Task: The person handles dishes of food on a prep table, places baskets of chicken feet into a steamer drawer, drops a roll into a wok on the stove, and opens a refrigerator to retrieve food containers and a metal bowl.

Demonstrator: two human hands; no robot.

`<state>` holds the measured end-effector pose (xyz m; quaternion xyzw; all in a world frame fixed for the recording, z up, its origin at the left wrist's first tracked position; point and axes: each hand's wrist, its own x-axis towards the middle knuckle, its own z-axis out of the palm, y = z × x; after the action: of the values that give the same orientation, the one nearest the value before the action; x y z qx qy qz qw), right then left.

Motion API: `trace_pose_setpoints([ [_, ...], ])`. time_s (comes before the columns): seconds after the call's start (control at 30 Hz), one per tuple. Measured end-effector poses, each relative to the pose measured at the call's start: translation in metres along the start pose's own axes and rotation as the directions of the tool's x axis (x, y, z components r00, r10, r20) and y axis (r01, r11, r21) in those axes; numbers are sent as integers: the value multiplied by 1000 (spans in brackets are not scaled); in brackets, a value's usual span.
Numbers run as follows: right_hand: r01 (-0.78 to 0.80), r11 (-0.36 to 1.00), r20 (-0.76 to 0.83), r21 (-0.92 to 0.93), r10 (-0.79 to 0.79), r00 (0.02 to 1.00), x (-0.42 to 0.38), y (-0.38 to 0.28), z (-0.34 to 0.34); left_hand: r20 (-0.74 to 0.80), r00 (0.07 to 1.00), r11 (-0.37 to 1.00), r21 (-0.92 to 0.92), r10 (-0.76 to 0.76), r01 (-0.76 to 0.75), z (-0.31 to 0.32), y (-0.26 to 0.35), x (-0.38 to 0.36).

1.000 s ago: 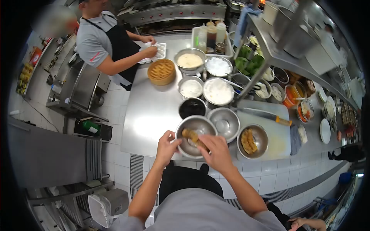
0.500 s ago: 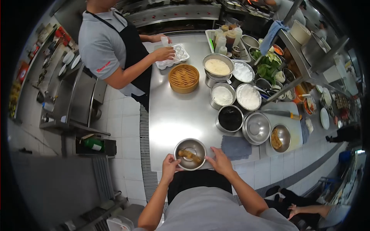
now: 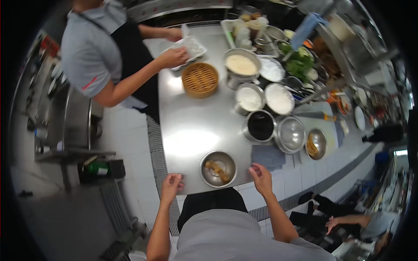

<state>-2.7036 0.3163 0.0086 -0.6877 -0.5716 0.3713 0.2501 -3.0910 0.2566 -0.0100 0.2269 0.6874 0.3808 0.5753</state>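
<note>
A steel bowl [image 3: 228, 161] stands near the front edge of the metal table, with a browned, elongated piece of food [image 3: 216, 171] lying inside; I cannot make out its exact kind. My left hand [image 3: 172, 189] is to the left of the bowl at the table edge, clear of the rim, its fingers loosely curled and holding nothing. On the other side, my right hand [image 3: 262, 179] hovers apart from the bowl near a folded grey-blue cloth [image 3: 268, 157]. Its fingers are spread, with nothing in them.
A bamboo steamer [image 3: 200, 80] sits toward the back. At the right are bowls of white powder [image 3: 279, 99], a dark-filled pot [image 3: 261, 125], a knife [image 3: 311, 115] and another food bowl [image 3: 322, 138]. A co-worker [image 3: 126, 61] handles a white tray at back left.
Both my hands have let go of the bowl and moved outward, one to each side. The view has shifted slightly, and the co-worker's hands have moved over the white tray.
</note>
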Motion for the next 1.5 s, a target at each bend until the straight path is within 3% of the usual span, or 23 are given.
trace_pose_setpoints([
  [0.1, 34, 989, 121, 141, -51, 991, 7, -28, 40, -149, 989, 1000, -12, 23, -25, -34, -17, -28],
  [0.2, 447, 866, -46, -222, -468, 883, 18, -74, 69, -180, 983, 995, -101, -21, 2, -54, -36, -53],
  [0.23, 470, 856, -27, -216, -486, 873, 24, -79, 80, -202, 979, 993, -118, -20, -4, -55, -40, -57],
  [0.3, 236, 963, 207, -128, -207, 956, 33, -80, 96, -94, 995, 992, -122, -40, 29, -55, -44, -57],
  [0.43, 310, 950, 351, 25, -299, 887, 14, -117, 134, 185, 981, 971, -238, 58, -13, -21, -1, -43],
  [0.47, 284, 959, 318, 20, -275, 907, 5, -121, 144, 223, 973, 977, -215, 53, -4, -23, -1, -31],
  [0.53, 240, 971, 226, 22, -238, 945, -10, -126, 156, 98, 975, 959, 183, 202, -217, -21, -5, -2],
  [0.57, 204, 979, 170, 6, -202, 965, -24, -138, 151, 166, 965, 953, 194, 201, -232, -18, 2, 2],
  [0.63, 477, 788, -98, -389, -551, 829, -54, -173, 132, 218, 917, 916, 153, 334, -370, -3, 25, -1],
  [0.67, 515, 778, -125, -360, -587, 800, -63, -173, 125, 298, 892, 903, 163, 339, -397, 8, 40, -5],
  [0.7, 477, 794, -157, -377, -563, 811, -74, -171, 116, 344, 879, 899, 167, 331, -404, 22, 48, -8],
  [0.77, 231, 937, -129, -262, -272, 954, -89, -169, 99, 499, 788, 841, 190, 362, -507, 55, 56, -11],
  [0.8, 42, 947, -134, -319, -89, 987, -94, -168, 82, 534, 696, 764, 134, 480, -631, 75, 57, -13],
  [0.83, 11, 948, -167, -318, -67, 984, -98, -154, 67, 567, 675, 760, 126, 472, -637, 93, 64, -23],
  [0.9, -10, 979, -319, -202, -56, 946, -104, -119, 33, 663, 702, 941, -11, 261, -339, 130, 88, -41],
  [0.93, -29, 979, -338, -200, -42, 940, -110, -112, 14, 709, 649, 922, -1, 274, -388, 153, 86, -36],
  [1.0, -61, 986, -483, 152, 128, 866, -125, -109, -28, 726, 649, 925, 47, 227, -376, 199, 100, -32],
  [1.03, -60, 976, -524, 210, 164, 836, -130, -105, -46, 728, 659, 926, 91, 189, -367, 224, 110, -29],
  [1.1, 17, 939, -649, 345, 225, 726, -138, -114, -69, 729, 671, 990, -74, 134, -117, 280, 117, -9],
  [1.17, 44, 926, -668, 376, 238, 705, -140, -113, -80, 744, 659, 975, -210, 108, 77, 319, 139, 4],
  [1.2, 77, 910, -674, 407, 242, 698, -141, -113, -82, 771, 636, 974, -173, 40, 149, 329, 151, 10],
  [1.33, 40, 881, -603, 472, 290, 743, -134, -99, -45, 808, 587, 997, -79, 56, 15, 294, 158, 11],
  [1.5, -71, 915, -419, 398, 250, 873, -121, -147, 46, 822, 567, 993, 21, 49, -117, 129, 128, 27],
])
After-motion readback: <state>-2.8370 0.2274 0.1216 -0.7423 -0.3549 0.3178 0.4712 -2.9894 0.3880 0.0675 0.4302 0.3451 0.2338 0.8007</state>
